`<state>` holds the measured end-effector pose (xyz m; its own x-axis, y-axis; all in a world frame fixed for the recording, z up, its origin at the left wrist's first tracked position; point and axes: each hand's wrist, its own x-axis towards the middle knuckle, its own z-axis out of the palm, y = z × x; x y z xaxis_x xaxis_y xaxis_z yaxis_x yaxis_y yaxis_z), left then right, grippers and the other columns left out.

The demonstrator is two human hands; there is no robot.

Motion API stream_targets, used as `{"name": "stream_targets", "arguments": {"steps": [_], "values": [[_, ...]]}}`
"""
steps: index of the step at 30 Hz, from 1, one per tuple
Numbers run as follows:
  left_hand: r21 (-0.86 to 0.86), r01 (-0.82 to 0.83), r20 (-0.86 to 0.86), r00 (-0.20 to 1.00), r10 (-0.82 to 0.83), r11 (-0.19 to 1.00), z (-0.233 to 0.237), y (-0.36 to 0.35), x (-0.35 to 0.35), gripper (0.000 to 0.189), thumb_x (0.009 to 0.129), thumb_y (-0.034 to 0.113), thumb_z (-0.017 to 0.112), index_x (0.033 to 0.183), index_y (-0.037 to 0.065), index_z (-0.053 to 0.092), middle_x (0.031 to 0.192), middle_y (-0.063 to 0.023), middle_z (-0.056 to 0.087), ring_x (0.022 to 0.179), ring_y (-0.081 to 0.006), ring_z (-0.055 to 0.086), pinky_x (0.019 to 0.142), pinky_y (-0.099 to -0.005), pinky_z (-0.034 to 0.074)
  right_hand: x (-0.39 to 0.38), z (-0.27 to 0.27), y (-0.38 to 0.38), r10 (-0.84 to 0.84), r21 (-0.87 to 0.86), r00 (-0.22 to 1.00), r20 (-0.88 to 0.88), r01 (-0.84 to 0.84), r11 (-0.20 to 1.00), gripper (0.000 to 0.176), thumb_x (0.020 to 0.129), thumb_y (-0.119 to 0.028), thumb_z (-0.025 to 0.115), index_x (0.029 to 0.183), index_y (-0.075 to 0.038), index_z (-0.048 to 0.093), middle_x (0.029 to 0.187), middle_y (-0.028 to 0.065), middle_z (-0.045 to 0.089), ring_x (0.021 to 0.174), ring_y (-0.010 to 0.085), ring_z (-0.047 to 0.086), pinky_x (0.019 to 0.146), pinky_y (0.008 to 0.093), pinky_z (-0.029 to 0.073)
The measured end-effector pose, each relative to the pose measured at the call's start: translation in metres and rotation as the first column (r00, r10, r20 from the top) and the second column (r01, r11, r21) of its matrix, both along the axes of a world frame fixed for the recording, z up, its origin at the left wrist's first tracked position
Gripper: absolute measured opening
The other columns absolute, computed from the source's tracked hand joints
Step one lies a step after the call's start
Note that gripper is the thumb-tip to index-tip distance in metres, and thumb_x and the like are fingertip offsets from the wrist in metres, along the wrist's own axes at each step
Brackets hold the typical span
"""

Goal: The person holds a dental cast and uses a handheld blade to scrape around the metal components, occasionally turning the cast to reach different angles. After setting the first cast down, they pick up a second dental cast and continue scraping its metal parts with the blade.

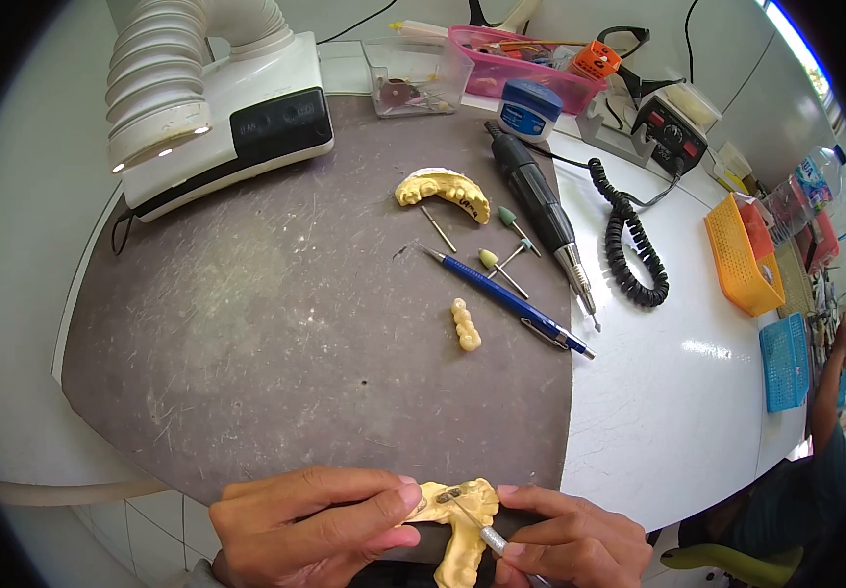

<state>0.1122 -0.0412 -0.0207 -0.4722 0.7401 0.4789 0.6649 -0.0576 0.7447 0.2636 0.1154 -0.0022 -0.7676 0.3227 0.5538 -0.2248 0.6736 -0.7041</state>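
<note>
At the desk's near edge, a yellow plaster dental cast (460, 551) sits between my hands. My left hand (310, 524) grips its left arm between thumb and fingers. Pinched in my right hand (575, 539) is a slim tool with a knurled metal handle (494, 539); its thin tip reaches a dark greyish tooth area (449, 495) on the cast. The right fingertips also lie close against the cast's right side. Farther up the mat are a tooth-coloured dental bridge (465, 325), a blue mechanical pencil (506, 299) and a second, curved cast (443, 191).
Grinding burs (489, 259) lie near the pencil, beside a black handpiece (541, 201) with a coiled cord (629, 240). A white suction unit (227, 127) stands back left. Along the back are a clear box (418, 78), pink basket (531, 83) and blue-lidded jar (529, 110). Another person (815, 470) is at right.
</note>
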Motion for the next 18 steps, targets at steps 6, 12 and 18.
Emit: {"name": "stream_targets", "arguments": {"steps": [6, 12, 18], "values": [[0.005, 0.0, 0.001, 1.0, 0.0, 1.0, -0.0007, 0.0003, -0.0002, 0.03, 0.078, 0.009, 0.084, 0.106, 0.004, 0.073, 0.088, -0.0168, 0.074, 0.073, -0.0214, 0.075, 0.061, -0.0264, 0.062, 0.0, 0.002, 0.0024, 0.034, 0.019, 0.999, 0.0, -0.034, 0.999, 0.018, 0.082, 0.0, 0.077, 0.078, 0.004, 0.06, 0.07, 0.0162, 0.066, 0.08, 0.0332, 0.075, 0.075, 0.0448, 0.064], [0.024, 0.002, 0.006, 1.0, -0.002, 1.0, -0.0031, 0.0009, -0.0002, 0.029, 0.079, 0.008, 0.084, 0.105, 0.004, 0.073, 0.088, -0.0171, 0.074, 0.073, -0.0217, 0.075, 0.061, -0.0265, 0.063, -0.0005, 0.0065, 0.0019, 0.01, 0.051, 0.999, 0.038, -0.012, 0.999, 0.018, 0.081, 0.0, 0.077, 0.076, 0.004, 0.06, 0.069, 0.0168, 0.066, 0.079, 0.0328, 0.075, 0.073, 0.0412, 0.065], [-0.01, -0.003, 0.012, 1.0, 0.004, 1.0, 0.0004, 0.0006, 0.0001, 0.029, 0.079, 0.008, 0.083, 0.106, 0.005, 0.073, 0.089, -0.0172, 0.074, 0.074, -0.0219, 0.075, 0.061, -0.0269, 0.063, -0.0009, 0.0073, 0.0029, 0.018, 0.048, 0.999, 0.029, -0.019, 0.999, 0.017, 0.08, 0.002, 0.076, 0.076, 0.004, 0.06, 0.069, 0.0166, 0.065, 0.08, 0.0328, 0.075, 0.073, 0.0406, 0.065]]}}
